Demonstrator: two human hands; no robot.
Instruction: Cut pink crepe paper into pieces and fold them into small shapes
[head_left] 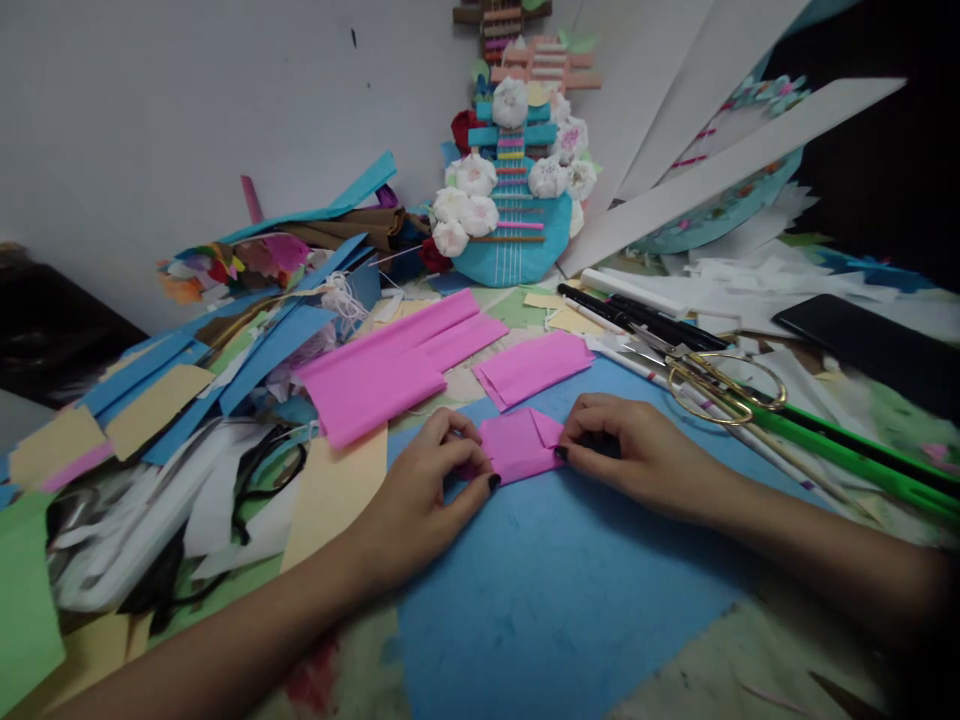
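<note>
Between my hands a small piece of pink crepe paper [514, 448] lies on a blue sheet [525, 600], its upper right corner folded over. My left hand [431, 490] pinches the left edge with thumb and curled fingers. At the right edge, my right hand [626, 440] pinches the paper by the folded corner. Just beyond it rests a folded pink strip [536, 368]. A larger folded pink sheet [390, 370] sits farther to the left.
Gold-handled scissors [724, 385], black pens [637, 315] and a green cutter [862, 455] lie at right, near a dark phone [874, 345]. Paper scraps and a white glue gun [142, 520] crowd the left. A blue paper guitar [514, 235] with white flowers stands against the wall.
</note>
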